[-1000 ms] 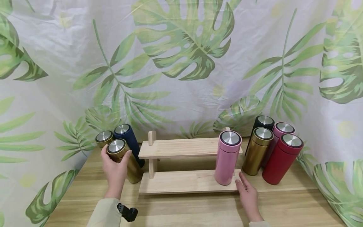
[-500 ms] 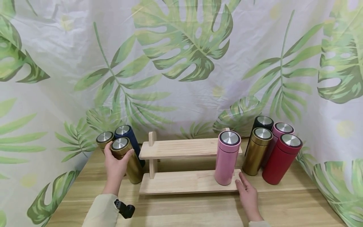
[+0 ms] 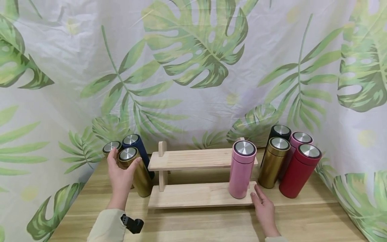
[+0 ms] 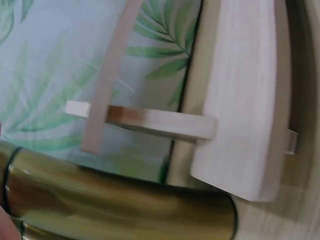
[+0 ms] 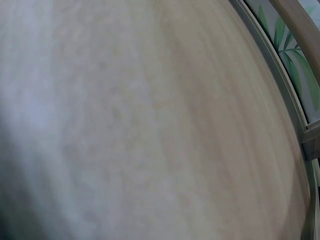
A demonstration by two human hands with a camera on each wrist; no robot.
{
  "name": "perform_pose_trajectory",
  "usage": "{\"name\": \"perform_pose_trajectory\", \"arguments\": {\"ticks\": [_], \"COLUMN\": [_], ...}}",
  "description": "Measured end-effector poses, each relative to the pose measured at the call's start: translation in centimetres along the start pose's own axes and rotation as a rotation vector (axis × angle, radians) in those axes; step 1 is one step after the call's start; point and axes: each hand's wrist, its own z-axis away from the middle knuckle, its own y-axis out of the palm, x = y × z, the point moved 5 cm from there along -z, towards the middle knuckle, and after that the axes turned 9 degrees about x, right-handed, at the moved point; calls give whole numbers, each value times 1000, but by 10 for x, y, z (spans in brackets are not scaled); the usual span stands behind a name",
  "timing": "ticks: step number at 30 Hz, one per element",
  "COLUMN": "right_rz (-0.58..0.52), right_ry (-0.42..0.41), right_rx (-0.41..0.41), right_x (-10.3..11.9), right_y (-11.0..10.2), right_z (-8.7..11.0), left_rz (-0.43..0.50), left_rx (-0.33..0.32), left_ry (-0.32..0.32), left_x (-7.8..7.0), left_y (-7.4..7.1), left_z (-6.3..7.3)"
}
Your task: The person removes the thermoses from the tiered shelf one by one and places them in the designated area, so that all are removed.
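Note:
My left hand (image 3: 121, 178) is around the upper part of a gold thermos bottle (image 3: 142, 179) standing upright on the table left of a two-tier wooden shelf (image 3: 187, 196). Its thumb and fingers are spread to either side of the lid, with the fingertips beside the bottle. In the left wrist view the gold bottle (image 4: 120, 195) lies across the bottom, near the shelf end (image 4: 240, 150). With mostly straight fingers, my right hand (image 3: 265, 210) touches the right end of the lower board. A pink thermos (image 3: 242, 174) stands on that board's right part.
Behind the left hand stand another gold thermos (image 3: 111, 147) and a blue one (image 3: 137, 148). Right of the shelf are black (image 3: 280, 129), gold (image 3: 273, 164), pink (image 3: 302, 137) and red (image 3: 299, 173) thermoses, close together. A leaf-patterned cloth (image 3: 193, 101) hangs behind the table (image 3: 199, 225).
The gold bottle under my left hand first shifted slightly right, then stayed put while the fingers loosened and drew a little to the left. My right hand stays at the shelf end.

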Motion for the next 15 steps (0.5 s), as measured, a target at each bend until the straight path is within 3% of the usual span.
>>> {"name": "perform_pose_trajectory", "arguments": {"ticks": [6,15], "right_rz": [12,6], "right_ry": [-4,1], "right_rx": [-22,-4], "right_x": [2,0], "right_y": [-1,0], "right_z": [1,0], "left_rz": [-65,-6], "left_rx": [-52,6], "left_ry": [188,438], "left_x": [-37,-83], "left_y": [4,27], "left_z": [8,22]}}
